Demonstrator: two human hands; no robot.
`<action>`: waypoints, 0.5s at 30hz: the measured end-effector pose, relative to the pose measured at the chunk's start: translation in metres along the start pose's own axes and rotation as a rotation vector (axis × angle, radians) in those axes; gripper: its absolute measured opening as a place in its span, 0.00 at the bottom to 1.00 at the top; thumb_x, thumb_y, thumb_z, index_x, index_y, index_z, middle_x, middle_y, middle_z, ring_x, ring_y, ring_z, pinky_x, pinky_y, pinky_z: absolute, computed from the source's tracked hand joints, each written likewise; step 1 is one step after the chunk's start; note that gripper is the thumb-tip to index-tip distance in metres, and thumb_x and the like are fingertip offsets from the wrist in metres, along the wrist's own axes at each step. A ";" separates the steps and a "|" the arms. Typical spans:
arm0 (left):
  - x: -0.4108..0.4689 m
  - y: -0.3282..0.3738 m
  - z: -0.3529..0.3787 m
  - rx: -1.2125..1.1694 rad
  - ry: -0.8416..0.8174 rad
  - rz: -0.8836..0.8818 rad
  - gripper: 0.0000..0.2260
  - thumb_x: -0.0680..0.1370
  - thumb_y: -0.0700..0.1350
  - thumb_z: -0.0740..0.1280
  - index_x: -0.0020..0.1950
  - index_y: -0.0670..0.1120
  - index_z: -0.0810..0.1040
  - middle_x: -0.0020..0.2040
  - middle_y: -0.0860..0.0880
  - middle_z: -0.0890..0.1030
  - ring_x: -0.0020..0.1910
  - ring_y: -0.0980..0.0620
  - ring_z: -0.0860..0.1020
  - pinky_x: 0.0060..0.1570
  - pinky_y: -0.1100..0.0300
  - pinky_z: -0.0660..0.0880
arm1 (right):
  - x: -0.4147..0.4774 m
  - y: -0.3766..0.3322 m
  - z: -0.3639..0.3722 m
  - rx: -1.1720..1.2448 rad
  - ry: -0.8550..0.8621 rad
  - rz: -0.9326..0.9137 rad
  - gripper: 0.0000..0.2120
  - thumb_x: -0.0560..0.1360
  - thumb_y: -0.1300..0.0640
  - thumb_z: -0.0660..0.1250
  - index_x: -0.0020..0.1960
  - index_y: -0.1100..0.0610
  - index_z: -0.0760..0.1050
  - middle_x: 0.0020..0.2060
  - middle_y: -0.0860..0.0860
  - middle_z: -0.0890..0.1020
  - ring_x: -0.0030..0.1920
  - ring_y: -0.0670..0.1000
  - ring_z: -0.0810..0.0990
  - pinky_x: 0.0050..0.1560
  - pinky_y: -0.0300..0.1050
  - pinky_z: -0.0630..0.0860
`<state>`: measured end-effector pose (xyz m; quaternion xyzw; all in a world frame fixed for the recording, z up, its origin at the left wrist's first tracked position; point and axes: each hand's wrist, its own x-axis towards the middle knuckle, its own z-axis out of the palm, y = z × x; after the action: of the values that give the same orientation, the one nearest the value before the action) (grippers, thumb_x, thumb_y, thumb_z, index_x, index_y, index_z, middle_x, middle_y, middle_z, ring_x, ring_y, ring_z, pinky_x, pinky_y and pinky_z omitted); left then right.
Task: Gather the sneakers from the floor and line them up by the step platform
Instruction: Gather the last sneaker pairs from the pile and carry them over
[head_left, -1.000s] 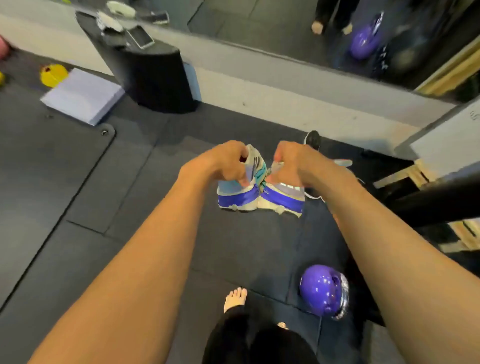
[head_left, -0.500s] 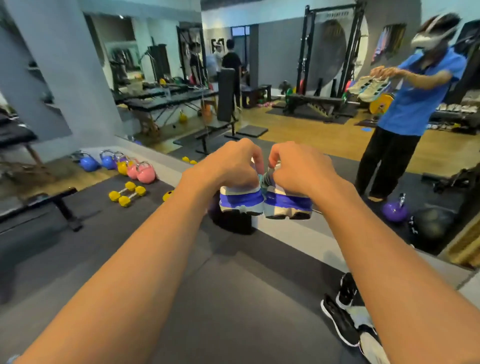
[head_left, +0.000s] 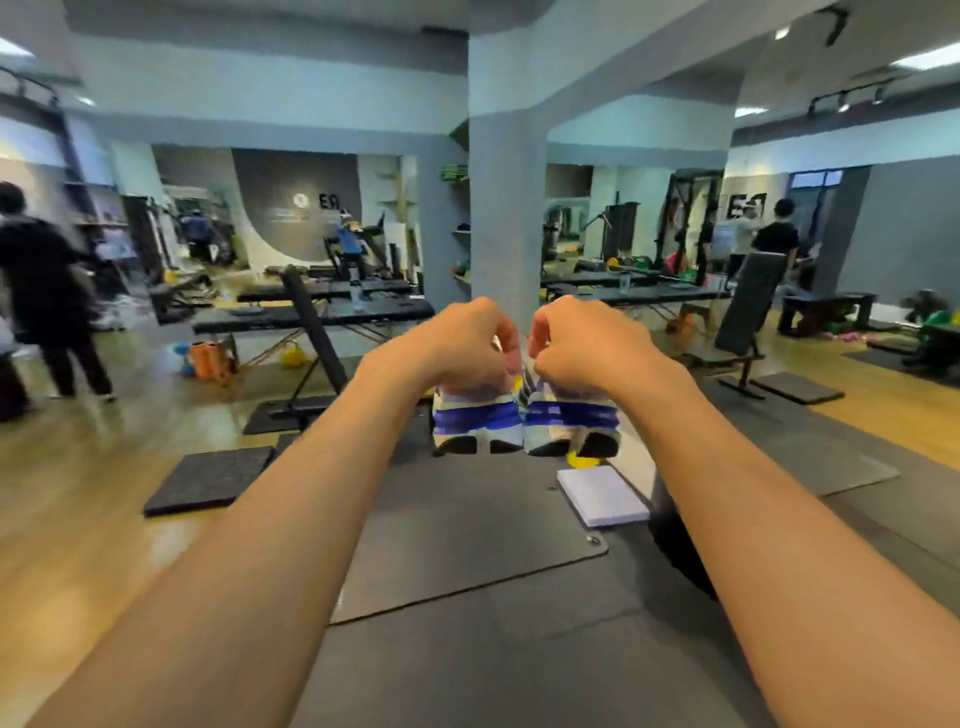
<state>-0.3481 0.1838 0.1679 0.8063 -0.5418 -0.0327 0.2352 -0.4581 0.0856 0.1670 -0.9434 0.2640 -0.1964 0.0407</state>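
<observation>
1. Your left hand (head_left: 457, 348) is clenched round the top of the left sneaker (head_left: 475, 421), fingers curled into its opening, heel facing you.
2. Your right hand (head_left: 587, 345) grips the right sneaker (head_left: 571, 418) in the same way, knuckles up.
3. Both sneakers hang in the air in front of you at arm's length, side by side with their inner edges touching. Each shows a blue band across the heel and a white and black sole beneath.
4. They hang over the far end of the dark mat (head_left: 467, 535), clear of the floor.
5. A small yellow thing (head_left: 582, 460) shows just under the right sneaker; you cannot tell what it is.
6. A white block (head_left: 602, 493) lies flat on the mat, nearer to you than the sneakers and slightly right.
7. Just right of it is a black rounded object (head_left: 675, 551), mostly hidden behind your right forearm.
8. To the left, a dark foam pad (head_left: 208, 478) lies on the wooden floor.
9. Far off stand a grey pillar (head_left: 506, 208), an incline bench (head_left: 753, 301) to the right, and a person in dark clothes (head_left: 41, 291) at the far left.
</observation>
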 end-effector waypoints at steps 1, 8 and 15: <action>-0.019 -0.023 -0.015 0.006 0.027 -0.038 0.07 0.69 0.40 0.72 0.37 0.51 0.78 0.42 0.46 0.83 0.41 0.45 0.82 0.32 0.55 0.79 | 0.006 -0.030 0.007 0.014 -0.007 -0.046 0.11 0.72 0.56 0.65 0.54 0.49 0.78 0.54 0.53 0.80 0.54 0.57 0.77 0.46 0.49 0.70; -0.157 -0.178 -0.107 0.069 0.194 -0.314 0.07 0.69 0.39 0.71 0.37 0.51 0.78 0.37 0.49 0.82 0.37 0.48 0.81 0.28 0.56 0.77 | 0.031 -0.244 0.063 0.164 -0.103 -0.343 0.07 0.71 0.57 0.66 0.46 0.47 0.77 0.52 0.52 0.80 0.52 0.56 0.77 0.53 0.52 0.76; -0.276 -0.302 -0.163 0.103 0.268 -0.627 0.05 0.72 0.40 0.70 0.40 0.50 0.78 0.39 0.51 0.78 0.40 0.52 0.78 0.24 0.60 0.75 | 0.045 -0.424 0.126 0.241 -0.303 -0.625 0.04 0.72 0.57 0.68 0.45 0.49 0.77 0.48 0.51 0.80 0.50 0.55 0.78 0.52 0.54 0.78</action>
<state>-0.1524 0.5763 0.1315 0.9415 -0.2329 0.0302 0.2416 -0.1690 0.4227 0.1430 -0.9854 -0.0712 -0.0870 0.1283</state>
